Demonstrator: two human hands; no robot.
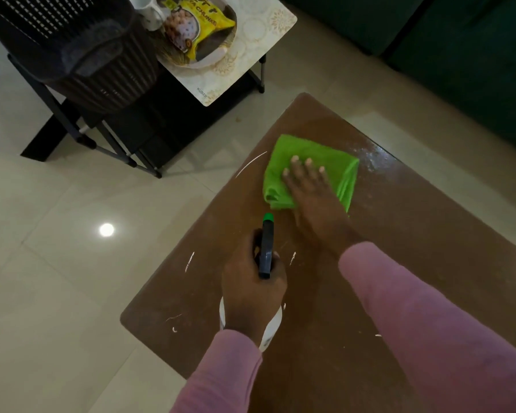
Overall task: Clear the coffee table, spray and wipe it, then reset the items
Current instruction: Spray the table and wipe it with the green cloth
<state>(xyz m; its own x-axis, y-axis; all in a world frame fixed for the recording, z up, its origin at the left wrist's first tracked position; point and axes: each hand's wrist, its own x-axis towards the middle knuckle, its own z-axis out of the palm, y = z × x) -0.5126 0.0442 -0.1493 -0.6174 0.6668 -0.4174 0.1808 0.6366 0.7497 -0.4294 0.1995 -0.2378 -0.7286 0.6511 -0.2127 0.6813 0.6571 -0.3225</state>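
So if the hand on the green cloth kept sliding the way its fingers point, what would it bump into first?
Nothing on the table, it seems. The right hand points across the green cloth toward the coffee table's far corner, and only bare wood lies ahead. Past that edge comes floor.

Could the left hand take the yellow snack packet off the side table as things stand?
Probably not. The left hand is gripping the spray bottle, and the yellow snack packet lies on the side table, across a gap of floor from the coffee table.
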